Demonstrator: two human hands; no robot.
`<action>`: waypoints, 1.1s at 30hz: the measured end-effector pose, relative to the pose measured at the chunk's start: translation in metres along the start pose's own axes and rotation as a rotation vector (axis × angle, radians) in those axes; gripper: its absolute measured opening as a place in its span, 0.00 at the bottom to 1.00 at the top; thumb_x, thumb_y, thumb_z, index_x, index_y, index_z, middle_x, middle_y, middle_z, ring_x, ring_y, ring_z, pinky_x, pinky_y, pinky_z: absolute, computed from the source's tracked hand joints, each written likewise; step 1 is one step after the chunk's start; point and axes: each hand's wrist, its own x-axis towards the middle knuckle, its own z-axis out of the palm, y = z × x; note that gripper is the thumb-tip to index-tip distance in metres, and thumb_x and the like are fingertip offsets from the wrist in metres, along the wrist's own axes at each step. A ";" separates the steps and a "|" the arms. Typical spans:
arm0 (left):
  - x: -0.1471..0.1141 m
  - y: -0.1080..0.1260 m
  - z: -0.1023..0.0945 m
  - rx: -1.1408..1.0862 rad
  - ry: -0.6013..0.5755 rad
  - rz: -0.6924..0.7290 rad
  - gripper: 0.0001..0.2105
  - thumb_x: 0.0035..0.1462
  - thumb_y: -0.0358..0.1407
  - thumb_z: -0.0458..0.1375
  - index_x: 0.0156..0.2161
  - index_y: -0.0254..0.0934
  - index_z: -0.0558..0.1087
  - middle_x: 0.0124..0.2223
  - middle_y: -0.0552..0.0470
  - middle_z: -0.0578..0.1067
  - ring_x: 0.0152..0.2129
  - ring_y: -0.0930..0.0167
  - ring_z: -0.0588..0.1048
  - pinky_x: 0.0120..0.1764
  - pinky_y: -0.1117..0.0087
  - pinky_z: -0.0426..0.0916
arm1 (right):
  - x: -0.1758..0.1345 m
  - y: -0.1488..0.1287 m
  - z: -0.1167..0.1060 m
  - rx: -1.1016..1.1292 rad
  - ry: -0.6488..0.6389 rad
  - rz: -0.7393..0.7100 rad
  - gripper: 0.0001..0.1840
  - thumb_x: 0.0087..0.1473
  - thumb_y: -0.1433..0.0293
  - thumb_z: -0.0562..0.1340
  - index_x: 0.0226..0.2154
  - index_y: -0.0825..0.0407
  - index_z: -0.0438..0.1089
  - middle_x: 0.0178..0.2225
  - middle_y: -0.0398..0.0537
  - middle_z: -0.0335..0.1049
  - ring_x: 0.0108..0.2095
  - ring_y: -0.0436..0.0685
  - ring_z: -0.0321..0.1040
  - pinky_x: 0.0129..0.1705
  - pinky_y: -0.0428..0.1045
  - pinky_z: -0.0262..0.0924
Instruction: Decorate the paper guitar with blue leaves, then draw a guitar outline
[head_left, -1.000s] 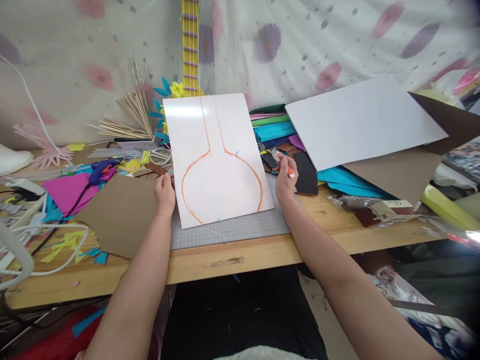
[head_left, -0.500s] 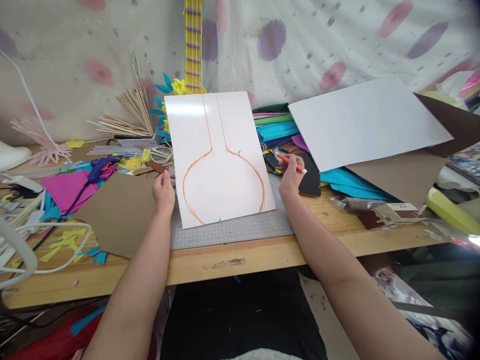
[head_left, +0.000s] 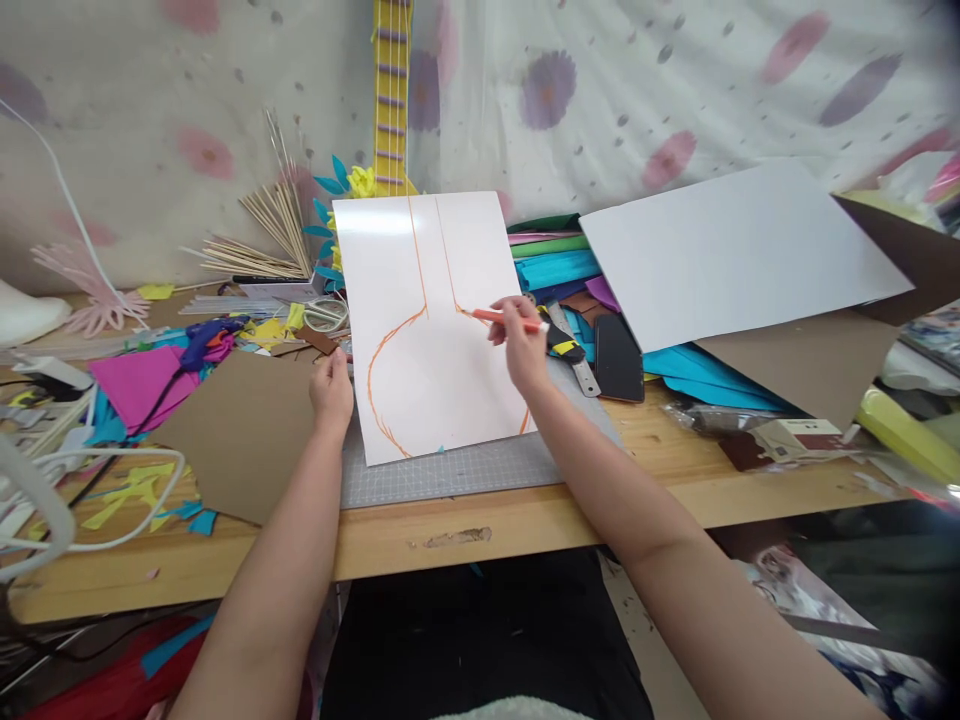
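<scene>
A white board point(head_left: 442, 370) bears an orange outline of a narrow neck above a rounded body, much like a guitar. Its lower edge lies over a grey gridded cutting mat point(head_left: 450, 484). At the board's left edge, my left hand point(head_left: 331, 393) is closed, gripping it; the fingers behind are hidden. My right hand point(head_left: 523, 345) holds an orange marker point(head_left: 510, 320) above the board's right half. The marker's tip is at the corner where the right neck line meets the body curve; whether it touches is unclear. The hand and forearm hide much of the right curve.
A utility knife point(head_left: 566, 347) and black phone point(head_left: 619, 358) lie right of the board. Behind are a yellow model guitar neck point(head_left: 391, 100) and wooden sticks point(head_left: 274, 225). A large white sheet point(head_left: 742, 255) leans at right. Brown cardboard point(head_left: 240, 430) and paper scraps lie left.
My right hand has moved left with the orange marker, from beside the board to over its right half. The utility knife is now uncovered. My left hand stays at the edge.
</scene>
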 end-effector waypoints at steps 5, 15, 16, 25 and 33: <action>-0.003 -0.003 0.003 -0.051 -0.042 0.034 0.18 0.55 0.49 0.50 0.23 0.36 0.68 0.23 0.54 0.68 0.24 0.71 0.66 0.30 0.70 0.59 | -0.027 0.007 0.043 0.060 -0.226 0.055 0.14 0.53 0.56 0.57 0.32 0.50 0.65 0.26 0.40 0.65 0.26 0.47 0.63 0.29 0.45 0.61; -0.004 -0.003 0.004 -0.165 -0.038 0.039 0.16 0.53 0.48 0.53 0.25 0.36 0.70 0.25 0.53 0.70 0.25 0.72 0.66 0.30 0.71 0.60 | -0.050 0.010 0.042 -0.071 -0.346 -0.001 0.14 0.54 0.57 0.56 0.32 0.50 0.68 0.35 0.46 0.70 0.36 0.52 0.67 0.40 0.50 0.63; -0.005 -0.002 0.003 -0.162 -0.041 0.045 0.16 0.52 0.48 0.53 0.24 0.36 0.69 0.24 0.54 0.69 0.25 0.72 0.66 0.29 0.72 0.60 | -0.049 0.010 0.041 -0.067 -0.334 0.005 0.14 0.54 0.57 0.56 0.32 0.50 0.69 0.35 0.46 0.70 0.36 0.52 0.67 0.39 0.50 0.63; -0.015 0.001 0.003 -0.110 -0.084 0.032 0.16 0.53 0.47 0.53 0.24 0.37 0.67 0.23 0.56 0.65 0.23 0.74 0.64 0.27 0.73 0.58 | -0.032 0.015 0.038 -0.024 -0.204 0.043 0.17 0.53 0.54 0.57 0.38 0.48 0.69 0.35 0.45 0.71 0.34 0.52 0.69 0.39 0.50 0.65; -0.019 0.003 0.003 -0.029 -0.095 0.045 0.15 0.55 0.46 0.51 0.25 0.37 0.66 0.22 0.56 0.65 0.23 0.74 0.64 0.27 0.73 0.57 | -0.021 0.020 0.041 -0.127 -0.129 -0.039 0.14 0.54 0.57 0.57 0.35 0.49 0.68 0.34 0.46 0.71 0.36 0.53 0.68 0.39 0.50 0.62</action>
